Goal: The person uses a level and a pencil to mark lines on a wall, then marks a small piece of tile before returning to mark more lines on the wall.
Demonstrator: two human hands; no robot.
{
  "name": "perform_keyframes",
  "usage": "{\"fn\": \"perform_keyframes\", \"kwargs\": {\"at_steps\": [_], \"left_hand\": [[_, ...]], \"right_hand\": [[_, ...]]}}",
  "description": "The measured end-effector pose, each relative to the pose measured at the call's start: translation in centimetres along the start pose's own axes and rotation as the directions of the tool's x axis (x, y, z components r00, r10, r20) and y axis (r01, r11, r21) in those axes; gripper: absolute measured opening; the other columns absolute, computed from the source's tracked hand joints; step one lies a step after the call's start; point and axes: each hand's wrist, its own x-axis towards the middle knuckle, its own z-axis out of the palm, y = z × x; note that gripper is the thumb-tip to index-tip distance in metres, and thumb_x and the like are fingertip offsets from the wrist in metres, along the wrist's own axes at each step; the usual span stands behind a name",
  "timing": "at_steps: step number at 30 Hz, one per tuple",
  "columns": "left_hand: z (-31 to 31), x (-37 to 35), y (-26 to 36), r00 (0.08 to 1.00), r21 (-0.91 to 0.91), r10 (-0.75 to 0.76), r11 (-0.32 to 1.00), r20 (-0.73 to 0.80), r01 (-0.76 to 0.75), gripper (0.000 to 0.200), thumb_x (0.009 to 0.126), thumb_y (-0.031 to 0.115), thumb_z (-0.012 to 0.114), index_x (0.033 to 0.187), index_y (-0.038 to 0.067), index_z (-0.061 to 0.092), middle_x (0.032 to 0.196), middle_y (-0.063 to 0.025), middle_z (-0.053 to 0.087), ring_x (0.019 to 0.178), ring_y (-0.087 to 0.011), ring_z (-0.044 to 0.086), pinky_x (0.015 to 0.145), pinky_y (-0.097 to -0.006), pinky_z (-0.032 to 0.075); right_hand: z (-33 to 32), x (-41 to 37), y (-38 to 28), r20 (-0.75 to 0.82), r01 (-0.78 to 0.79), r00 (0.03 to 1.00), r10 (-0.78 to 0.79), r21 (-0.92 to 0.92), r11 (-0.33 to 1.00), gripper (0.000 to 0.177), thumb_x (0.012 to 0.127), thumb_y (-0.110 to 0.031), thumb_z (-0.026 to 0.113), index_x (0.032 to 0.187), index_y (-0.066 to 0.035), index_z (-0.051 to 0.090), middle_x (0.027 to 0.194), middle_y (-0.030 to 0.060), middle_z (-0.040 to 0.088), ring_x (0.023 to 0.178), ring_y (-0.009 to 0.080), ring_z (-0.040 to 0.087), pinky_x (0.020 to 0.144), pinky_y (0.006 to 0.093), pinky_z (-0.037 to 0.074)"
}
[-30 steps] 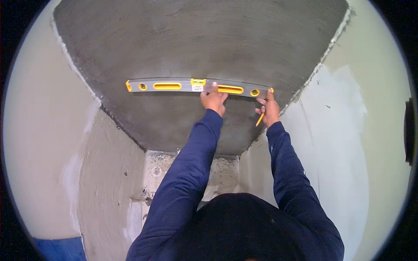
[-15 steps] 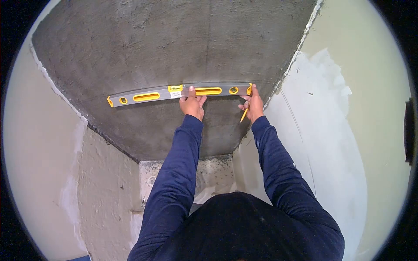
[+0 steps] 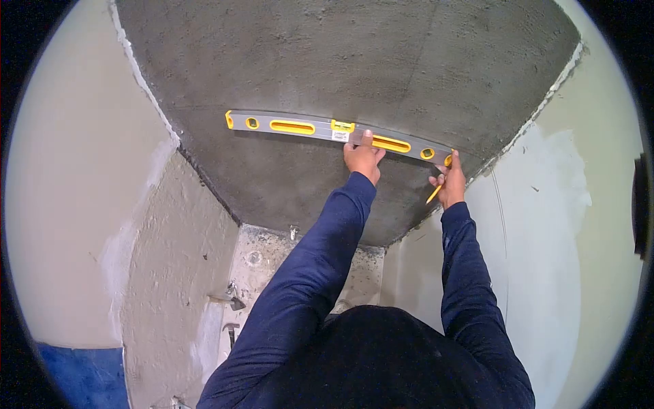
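- Left hand point(image 3: 362, 158): set against the spirit level point(image 3: 338, 133) just right of its middle. One finger lies up across the face and the rest are curled at the lower edge, so the fingers are gripping the level and pinning it to the wall.
- Right hand point(image 3: 449, 183): at the level's right end, with one fingertip touching the yellow end cap. The other fingers are closed round a yellow pencil point(image 3: 434, 194), which slants down and to the left below the hand.
- Spirit level: grey body with yellow slots and end caps. It lies flat on the grey rendered wall point(image 3: 327, 61), roughly across it, and in my feed the right end sits lower than the left.
- The level's right end is close to the corner where the render meets the pale right wall point(image 3: 579, 225).
- The pale left wall point(image 3: 68, 170) is well apart from both hands.
- Both arms are in dark blue sleeves point(image 3: 306, 273), reaching far from the body.
- Floor point(image 3: 272, 262) below the render is speckled and dusty.
- A small metal fitting point(image 3: 231, 300) sticks out from the rough left surface.
- A blue patch point(image 3: 82, 371) shows at near left; I cannot tell what it is.
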Motion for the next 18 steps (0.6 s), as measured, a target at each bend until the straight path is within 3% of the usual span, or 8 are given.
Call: {"fn": "perform_keyframes", "kwargs": {"at_steps": [9, 11, 13, 15, 18], "left_hand": [[0.01, -0.01, -0.09, 1.000, 0.008, -0.006, 1.000, 0.007, 0.006, 0.037, 0.092, 0.020, 0.061, 0.118, 0.002, 0.042, 0.106, -0.0140, 0.058, 0.094, -0.0300, 0.063, 0.080, -0.0458, 0.055], [-0.30, 0.27, -0.31, 1.000, -0.032, -0.011, 0.999, 0.027, 0.011, 0.037, 0.092, 0.021, 0.060, 0.118, 0.001, 0.043, 0.106, -0.0144, 0.058, 0.095, -0.0303, 0.063, 0.080, -0.0454, 0.055], [-0.21, 0.02, -0.14, 0.999, -0.005, -0.036, 0.999, 0.026, 0.036, 0.037, 0.092, 0.021, 0.060, 0.118, 0.001, 0.044, 0.107, -0.0147, 0.058, 0.094, -0.0300, 0.063, 0.079, -0.0445, 0.056], [-0.21, 0.12, -0.12, 1.000, 0.024, 0.005, 1.000, 0.012, -0.006, 0.036, 0.092, 0.022, 0.061, 0.117, 0.001, 0.045, 0.107, -0.0147, 0.058, 0.094, -0.0298, 0.063, 0.078, -0.0442, 0.056], [-0.48, 0.29, -0.01, 0.999, 0.018, -0.012, 1.000, 0.044, 0.011, 0.037, 0.092, 0.019, 0.061, 0.118, 0.002, 0.041, 0.109, -0.0146, 0.057, 0.096, -0.0303, 0.062, 0.080, -0.0452, 0.054]], "right_hand": [[0.10, -0.06, -0.13, -0.011, 0.041, 0.999, -0.041, -0.016, 0.999, 0.055, 0.090, -0.052, 0.053, 0.114, -0.002, 0.049, 0.089, 0.0127, 0.060, 0.040, 0.0074, 0.037, 0.045, 0.0287, 0.052], [-0.13, 0.50, 0.11, -0.028, 0.023, 0.999, -0.025, -0.047, 0.999, 0.052, 0.090, -0.052, 0.054, 0.111, -0.006, 0.050, 0.093, 0.0121, 0.057, 0.042, 0.0077, 0.035, 0.048, 0.0304, 0.050], [-0.17, 0.39, 0.00, -0.046, 0.044, 0.998, -0.047, -0.059, 0.997, 0.051, 0.090, -0.051, 0.054, 0.110, -0.004, 0.050, 0.091, 0.0128, 0.057, 0.042, 0.0074, 0.035, 0.047, 0.0298, 0.050], [-0.06, 0.29, -0.04, -0.018, 0.045, 0.999, -0.046, -0.049, 0.998, 0.056, 0.091, -0.050, 0.051, 0.114, 0.002, 0.049, 0.097, 0.0193, 0.061, 0.040, 0.0077, 0.041, 0.041, 0.0260, 0.052], [0.03, 0.10, -0.27, -0.017, 0.042, 0.999, -0.043, -0.048, 0.998, 0.056, 0.091, -0.049, 0.051, 0.114, 0.002, 0.049, 0.099, 0.0202, 0.061, 0.040, 0.0076, 0.040, 0.041, 0.0261, 0.052]]}}
